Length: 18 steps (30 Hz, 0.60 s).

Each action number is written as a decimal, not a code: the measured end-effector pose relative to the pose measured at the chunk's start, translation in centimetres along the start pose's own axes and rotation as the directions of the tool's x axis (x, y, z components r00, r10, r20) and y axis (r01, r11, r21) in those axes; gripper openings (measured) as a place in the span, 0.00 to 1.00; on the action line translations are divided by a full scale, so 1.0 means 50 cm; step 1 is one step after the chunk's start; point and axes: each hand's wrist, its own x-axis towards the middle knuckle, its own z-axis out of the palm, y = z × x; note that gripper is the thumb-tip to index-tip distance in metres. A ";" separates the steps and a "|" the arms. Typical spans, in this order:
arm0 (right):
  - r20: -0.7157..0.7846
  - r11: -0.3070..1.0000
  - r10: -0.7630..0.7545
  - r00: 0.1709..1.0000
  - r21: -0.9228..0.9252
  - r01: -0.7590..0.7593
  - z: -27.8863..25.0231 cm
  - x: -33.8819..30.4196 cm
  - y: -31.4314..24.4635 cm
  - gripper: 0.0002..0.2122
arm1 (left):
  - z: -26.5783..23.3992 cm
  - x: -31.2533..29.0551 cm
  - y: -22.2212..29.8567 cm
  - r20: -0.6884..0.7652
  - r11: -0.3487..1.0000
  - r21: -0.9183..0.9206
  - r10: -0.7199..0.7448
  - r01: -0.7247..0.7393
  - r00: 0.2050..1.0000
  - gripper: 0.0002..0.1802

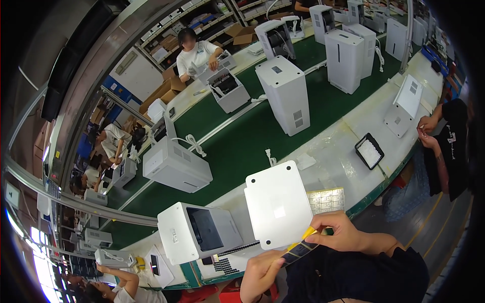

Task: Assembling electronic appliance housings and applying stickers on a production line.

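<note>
Close to my body, my left hand (263,272) pinches the lower end of a strip of dark squares with yellow edging (299,251). The other end is pinched between the thumb and fingers of my right hand (337,231), where a yellow piece shows. The strip's exact kind is unclear. Just beyond my hands is a white appliance (278,202), its flat face with dark round feet near the corners turned up. A sheet of silver labels (328,199) lies at its right, partly behind my right hand.
Left of it, another white appliance (174,240) lies with a dark opening showing. Rows of small black pads (227,266) lie nearby. A black tray of white pieces (369,151) sits at right. Tall white appliances stand on the green conveyor (237,156). Co-workers (194,58) work around.
</note>
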 end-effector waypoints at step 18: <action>0.138 0.497 -0.628 0.766 -0.686 0.531 0.016 0.029 0.045 0.08 | 0.023 -0.030 -0.013 -0.109 0.845 -0.445 -0.380 0.297 0.919 0.08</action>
